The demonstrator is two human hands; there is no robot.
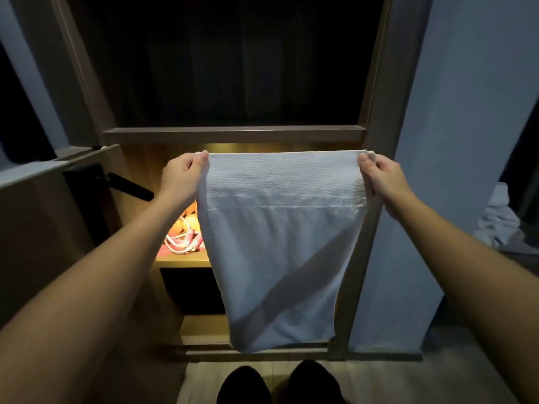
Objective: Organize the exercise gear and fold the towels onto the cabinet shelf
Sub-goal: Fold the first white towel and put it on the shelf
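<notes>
Two hands pinching top corners of white towel [280, 243]: left hand [182, 173] & right hand [379, 176] holding it stretched, hanging in front of lit cabinet shelf [183, 262] w/ jump rope [183, 243], prob. squaring edges for folding.

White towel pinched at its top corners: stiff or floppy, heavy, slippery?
Likely floppy: the towel hangs limp from the left hand and right hand, narrowing toward its bottom edge. Probably light: corner pinches alone carry it. Textured weave suggests it won't slip easily.
</notes>
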